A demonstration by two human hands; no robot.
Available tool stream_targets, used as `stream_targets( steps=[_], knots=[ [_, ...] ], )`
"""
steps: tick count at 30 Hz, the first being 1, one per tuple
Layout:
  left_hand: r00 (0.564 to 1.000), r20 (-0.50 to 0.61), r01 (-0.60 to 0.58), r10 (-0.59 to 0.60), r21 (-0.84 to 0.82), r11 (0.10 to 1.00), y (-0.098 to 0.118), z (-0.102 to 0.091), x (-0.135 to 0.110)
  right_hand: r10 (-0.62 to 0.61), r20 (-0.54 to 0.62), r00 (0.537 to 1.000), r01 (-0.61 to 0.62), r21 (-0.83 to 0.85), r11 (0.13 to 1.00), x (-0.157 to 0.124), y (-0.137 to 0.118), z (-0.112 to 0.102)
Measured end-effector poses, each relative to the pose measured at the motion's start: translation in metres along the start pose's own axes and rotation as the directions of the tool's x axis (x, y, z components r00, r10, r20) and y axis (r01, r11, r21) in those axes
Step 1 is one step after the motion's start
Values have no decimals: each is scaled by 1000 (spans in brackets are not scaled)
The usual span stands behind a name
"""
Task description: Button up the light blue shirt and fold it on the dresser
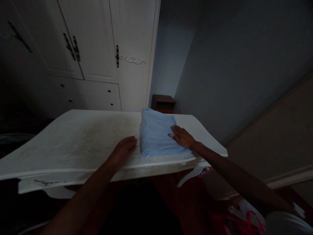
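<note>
A folded light-blue cloth lies on the right part of a white table. My right hand rests flat on the cloth's right side, fingers stretched out. My left hand sits on the tabletop just left of the cloth's near corner, fingers curled under; nothing shows in it. Both forearms reach in from below over the table's front edge.
A white wardrobe with dark handles and drawers stands behind the table. A small brown stand sits in the corner by the grey wall. Coloured items lie on the floor at lower right. The room is dim.
</note>
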State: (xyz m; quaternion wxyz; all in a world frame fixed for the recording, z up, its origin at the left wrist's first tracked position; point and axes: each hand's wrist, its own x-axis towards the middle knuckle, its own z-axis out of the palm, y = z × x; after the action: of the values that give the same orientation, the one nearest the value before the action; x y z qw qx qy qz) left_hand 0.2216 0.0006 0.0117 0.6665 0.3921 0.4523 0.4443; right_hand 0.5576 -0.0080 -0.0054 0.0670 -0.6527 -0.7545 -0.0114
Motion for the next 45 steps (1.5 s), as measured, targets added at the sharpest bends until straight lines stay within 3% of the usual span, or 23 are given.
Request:
stream_targets(
  steps=[2, 6, 11, 17, 20, 24, 27, 29, 31, 34, 37, 40, 45],
  knots=[
    [989, 34, 145, -142, -95, 985, 11, 2, 4, 51, -10, 999, -50, 67, 996, -6, -1, -5],
    [910, 160, 399, -383, -83, 913, 31, 6, 1, 110, -1, 994, -106, 268, 958, -30, -7, -15],
    [867, 138, 478, -478, 35, 878, 40, 14, 7, 147, -108, 983, -68, 529, 846, -61, -23, -31],
    [870, 118, 448, -479, 213, 868, 38, 30, 25, 200, -227, 953, 26, 720, 693, -92, -61, -48],
    [873, 96, 439, -479, 275, 855, 35, 38, 28, 213, -148, 966, 27, 875, 484, -106, -87, -42],
    [878, 135, 408, -460, 293, 865, 31, 48, 28, 81, 99, 992, -99, 995, 1, -110, -122, -18],
    [877, 162, 401, -451, 270, 876, 28, 56, 27, -62, 258, 964, -262, 897, -356, -103, -144, -1],
    [876, 179, 400, -448, 249, 882, 29, 60, 28, -125, 309, 943, -329, 798, -504, -96, -153, 4],
    [877, 200, 396, -437, 214, 893, 32, 63, 29, -129, 302, 944, -318, 742, -590, -91, -153, 4],
    [877, 234, 392, -419, 154, 907, 41, 64, 30, -30, 242, 970, -207, 752, -626, -86, -136, -2],
    [875, 251, 397, -414, 118, 910, 51, 62, 29, 123, 186, 975, -86, 823, -562, -84, -101, -7],
    [866, 258, 416, -429, 105, 903, 56, 56, 27, 252, 180, 951, -31, 865, -501, -81, -64, -10],
    [843, 253, 459, -475, 123, 880, 52, 41, 20, 155, 419, 895, -287, 805, -520, -52, -23, -21]
  ],
)
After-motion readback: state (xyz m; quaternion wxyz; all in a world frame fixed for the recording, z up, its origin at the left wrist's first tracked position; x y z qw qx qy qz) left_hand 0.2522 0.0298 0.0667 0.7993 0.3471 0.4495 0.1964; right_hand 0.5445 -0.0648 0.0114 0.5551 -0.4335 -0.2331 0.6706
